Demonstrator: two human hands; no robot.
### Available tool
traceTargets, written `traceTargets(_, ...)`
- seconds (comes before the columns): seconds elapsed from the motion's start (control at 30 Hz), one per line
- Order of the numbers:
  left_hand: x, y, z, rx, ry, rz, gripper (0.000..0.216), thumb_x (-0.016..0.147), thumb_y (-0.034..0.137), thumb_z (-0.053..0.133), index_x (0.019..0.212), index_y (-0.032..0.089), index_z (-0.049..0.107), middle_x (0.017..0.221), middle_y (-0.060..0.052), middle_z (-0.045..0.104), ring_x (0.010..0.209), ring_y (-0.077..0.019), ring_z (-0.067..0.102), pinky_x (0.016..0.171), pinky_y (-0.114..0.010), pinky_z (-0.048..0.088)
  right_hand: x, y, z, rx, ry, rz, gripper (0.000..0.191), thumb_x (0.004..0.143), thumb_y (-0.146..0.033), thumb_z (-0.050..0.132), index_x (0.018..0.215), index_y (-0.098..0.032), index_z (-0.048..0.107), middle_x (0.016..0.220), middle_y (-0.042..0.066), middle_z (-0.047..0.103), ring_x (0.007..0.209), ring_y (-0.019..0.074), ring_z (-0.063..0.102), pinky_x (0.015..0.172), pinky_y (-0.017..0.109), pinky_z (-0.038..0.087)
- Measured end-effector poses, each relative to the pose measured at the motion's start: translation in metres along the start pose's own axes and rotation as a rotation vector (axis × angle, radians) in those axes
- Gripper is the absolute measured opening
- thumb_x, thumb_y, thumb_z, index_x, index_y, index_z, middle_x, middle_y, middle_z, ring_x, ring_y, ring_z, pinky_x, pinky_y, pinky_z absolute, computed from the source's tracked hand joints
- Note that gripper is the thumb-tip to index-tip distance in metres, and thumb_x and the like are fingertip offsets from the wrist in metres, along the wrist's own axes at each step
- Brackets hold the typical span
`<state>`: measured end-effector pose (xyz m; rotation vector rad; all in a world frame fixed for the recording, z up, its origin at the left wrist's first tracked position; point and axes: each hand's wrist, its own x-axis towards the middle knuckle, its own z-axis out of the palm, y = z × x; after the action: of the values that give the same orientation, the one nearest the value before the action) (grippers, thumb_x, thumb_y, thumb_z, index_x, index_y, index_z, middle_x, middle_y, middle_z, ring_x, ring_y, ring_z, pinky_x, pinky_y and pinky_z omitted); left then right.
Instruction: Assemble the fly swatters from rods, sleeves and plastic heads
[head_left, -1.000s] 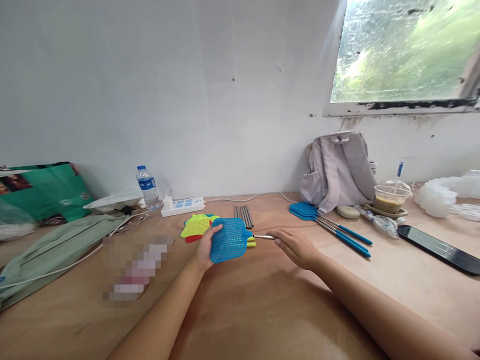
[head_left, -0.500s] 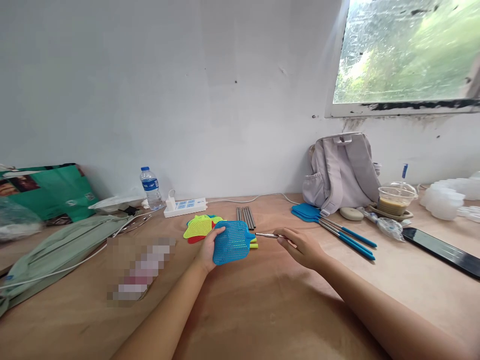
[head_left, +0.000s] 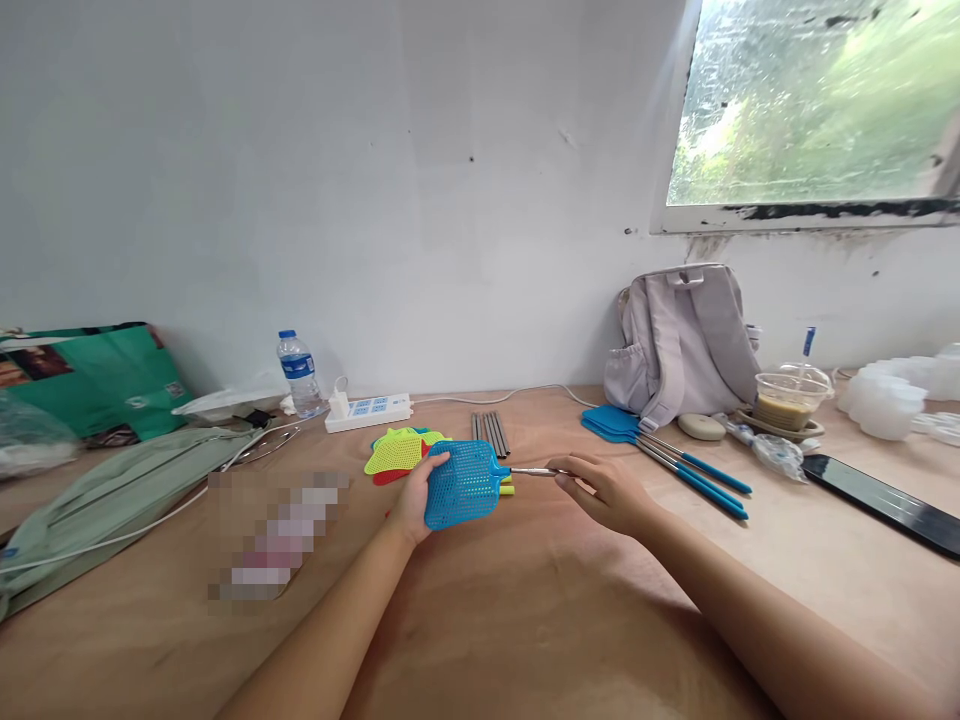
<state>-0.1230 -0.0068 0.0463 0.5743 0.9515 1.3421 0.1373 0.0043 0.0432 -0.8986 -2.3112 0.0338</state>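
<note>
My left hand [head_left: 415, 503] grips the left edge of a blue fly swatter head [head_left: 463, 486], a perforated square with its socket pointing right. Between the fingers of my right hand [head_left: 600, 490] is a thin metal rod [head_left: 531, 471], whose left tip meets the socket; how deep it sits I cannot tell. Behind my left hand lie yellow-green and red swatter heads [head_left: 396, 456], partly covered. Several grey metal tubes [head_left: 491, 434] lie side by side beyond the blue head. Yellow-green handle ends [head_left: 508, 490] peek out from under it.
Blue fly swatters [head_left: 690, 474] with metal shafts lie at right, before a grey backpack [head_left: 682, 345]. Farther right are a drink cup [head_left: 787, 400] and a black phone [head_left: 885, 505]. A power strip [head_left: 369, 412] and water bottle [head_left: 298, 375] stand by the wall; a green cloth bag [head_left: 112, 510] lies left.
The rod has moved slightly left, and its tip has closed the small gap to the blue head's socket. Both hands keep their grip.
</note>
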Motion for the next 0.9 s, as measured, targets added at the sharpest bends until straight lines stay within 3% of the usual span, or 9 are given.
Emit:
traceTargets(0.33, 0.001, -0.001, -0.001, 0.017, -0.018, -0.006, 0.026, 0.076, 0.026, 0.054, 0.100, 0.016, 0.057, 0.078, -0.005, 0.071, 0.071, -0.0233, 0.068, 0.074, -0.043, 0.053, 0.000, 0.002, 0.002, 0.007, 0.003, -0.033, 0.022, 0.089, -0.026, 0.040, 0.099, -0.022, 0.059, 0.091, 0.004, 0.067, 0.076, 0.0133, 0.060, 0.063, 0.023, 0.040)
traceTargets(0.57, -0.003, -0.004, -0.003, 0.083, -0.122, -0.052, 0.025, 0.069, 0.022, 0.062, 0.093, 0.015, 0.061, 0.081, -0.007, 0.072, 0.078, -0.0260, 0.068, 0.076, -0.042, 0.052, -0.001, 0.008, 0.000, -0.085, 0.078, -0.084, 0.019, 0.085, -0.025, 0.047, 0.094, -0.023, 0.064, 0.081, 0.002, 0.068, 0.070, 0.0119, 0.061, 0.057, 0.021, 0.037)
traceTargets(0.9, -0.016, -0.015, 0.006, 0.196, -0.225, -0.089, 0.036, 0.057, 0.023, 0.075, 0.090, 0.014, 0.065, 0.086, -0.009, 0.072, 0.079, -0.0280, 0.067, 0.074, -0.042, 0.052, -0.006, 0.012, -0.002, -0.065, -0.017, -0.120, 0.016, 0.083, -0.024, 0.049, 0.092, -0.022, 0.062, 0.074, 0.000, 0.067, 0.066, 0.0119, 0.061, 0.059, 0.022, 0.038)
